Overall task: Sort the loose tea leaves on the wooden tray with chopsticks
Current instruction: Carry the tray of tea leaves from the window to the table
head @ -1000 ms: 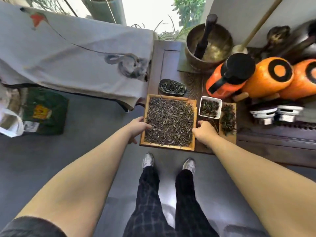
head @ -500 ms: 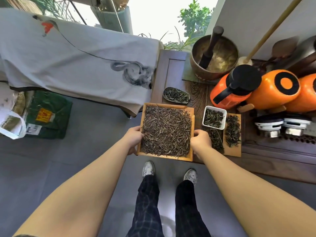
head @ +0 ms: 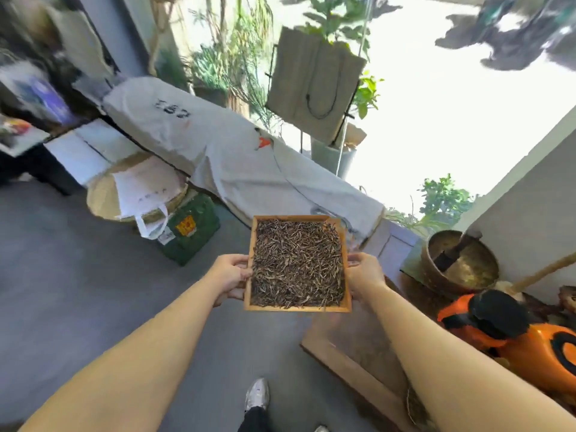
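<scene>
A square wooden tray [head: 297, 308] full of dark loose tea leaves [head: 297, 263] is held up in the air in front of me, above the grey floor. My left hand [head: 230, 277] grips its left edge and my right hand [head: 364, 275] grips its right edge. The tray is roughly level. No chopsticks are in view.
A wooden table [head: 358, 363] lies low at the right with orange flasks [head: 514, 338] and a brass bowl [head: 459, 265]. A grey cloth-covered bench [head: 237, 163] runs behind the tray. A green bag [head: 190, 229] and a woven basket [head: 106, 198] sit on the floor at left.
Both hands have lifted the tray off the wooden table and carried it left, away from the table. My view has swung up and to the left.
</scene>
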